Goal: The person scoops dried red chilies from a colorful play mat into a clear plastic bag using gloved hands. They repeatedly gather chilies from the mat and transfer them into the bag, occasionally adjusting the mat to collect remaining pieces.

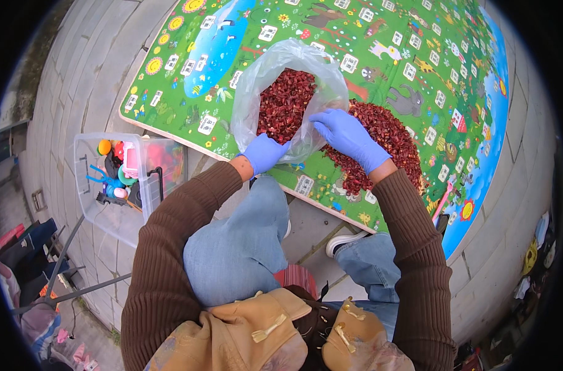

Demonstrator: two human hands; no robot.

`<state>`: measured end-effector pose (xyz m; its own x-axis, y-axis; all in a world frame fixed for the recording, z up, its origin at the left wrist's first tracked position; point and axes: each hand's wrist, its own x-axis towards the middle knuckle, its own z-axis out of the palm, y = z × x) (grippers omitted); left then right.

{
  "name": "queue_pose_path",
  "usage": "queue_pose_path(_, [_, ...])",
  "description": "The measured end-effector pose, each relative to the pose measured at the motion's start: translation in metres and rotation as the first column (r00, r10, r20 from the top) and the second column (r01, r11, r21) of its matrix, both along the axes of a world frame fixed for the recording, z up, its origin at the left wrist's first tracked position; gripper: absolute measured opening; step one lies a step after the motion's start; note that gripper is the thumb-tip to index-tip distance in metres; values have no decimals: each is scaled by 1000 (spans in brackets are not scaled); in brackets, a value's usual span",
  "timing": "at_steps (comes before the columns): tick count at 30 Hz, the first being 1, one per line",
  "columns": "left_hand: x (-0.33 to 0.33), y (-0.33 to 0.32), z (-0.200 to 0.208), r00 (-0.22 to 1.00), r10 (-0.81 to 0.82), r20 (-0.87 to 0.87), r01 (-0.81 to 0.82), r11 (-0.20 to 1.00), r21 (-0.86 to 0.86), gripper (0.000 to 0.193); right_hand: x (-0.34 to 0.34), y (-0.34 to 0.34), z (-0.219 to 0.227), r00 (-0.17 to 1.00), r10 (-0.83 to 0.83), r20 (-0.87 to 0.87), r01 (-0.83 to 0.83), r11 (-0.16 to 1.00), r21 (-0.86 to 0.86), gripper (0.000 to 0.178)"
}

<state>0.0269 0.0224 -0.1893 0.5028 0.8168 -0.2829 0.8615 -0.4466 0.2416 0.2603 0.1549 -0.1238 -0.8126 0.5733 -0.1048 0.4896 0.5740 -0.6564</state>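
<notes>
A clear plastic bag (247, 99) stands wide open on the patterned green mat, partly filled with cut dried red chilies (285, 102). My left hand (264, 153), in a blue-violet glove, is closed on the near rim of the bag, with its fingertips at the chilies. My right hand (354, 139), gloved alike, has its fingers pinched at the bag's right rim. Beside the bag, partly under my right wrist, a loose heap of cut dried chilies (389, 133) lies on the mat.
The printed mat (368, 37) covers a low board on grey paving (108, 55). Left of it stands a clear plastic bin (111, 213) of colourful toys. A pink-handled tool (443, 201) lies at the right edge. My jeans-clad knees are against the near edge.
</notes>
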Motion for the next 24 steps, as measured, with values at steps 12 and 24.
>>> queue_pose_path(12, [-47, 33, 28, 953, 270, -136, -247, 956, 160, 47, 11, 48, -14, 864, -250, -437, 102, 937, -334, 41])
queue_pose_path(24, [-19, 55, 29, 755, 585, 297, -566, 809, -156, 35, 190, 7, -125, 619, -738, 268, 670, 675, 309, 93])
